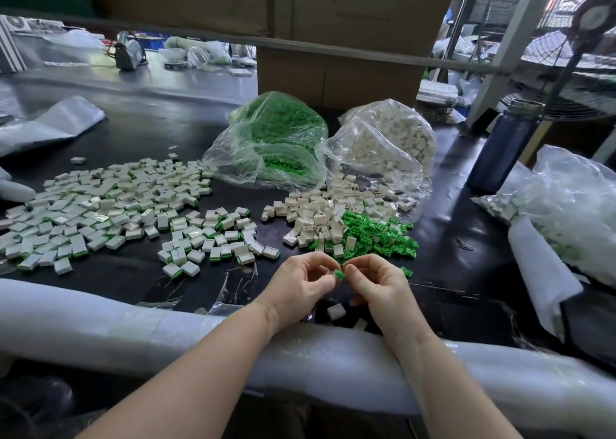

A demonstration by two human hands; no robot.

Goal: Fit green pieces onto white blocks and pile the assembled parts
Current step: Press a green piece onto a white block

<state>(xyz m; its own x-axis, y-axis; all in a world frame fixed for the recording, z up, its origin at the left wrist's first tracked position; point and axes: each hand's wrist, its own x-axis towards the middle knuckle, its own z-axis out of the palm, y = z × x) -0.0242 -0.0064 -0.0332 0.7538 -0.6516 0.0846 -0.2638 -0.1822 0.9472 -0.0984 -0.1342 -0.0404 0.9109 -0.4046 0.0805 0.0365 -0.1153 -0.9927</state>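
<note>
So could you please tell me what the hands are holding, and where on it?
A small green plastic piece, pinched at its ends between left hand and right hand fingertips.

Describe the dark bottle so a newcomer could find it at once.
Start at the two clear bags, green pieces and white blocks, behind the loose heaps. Look right of the white bag: the bottle stands upright there. It is the only tall, dark blue cylinder, with a metal cap.
</note>
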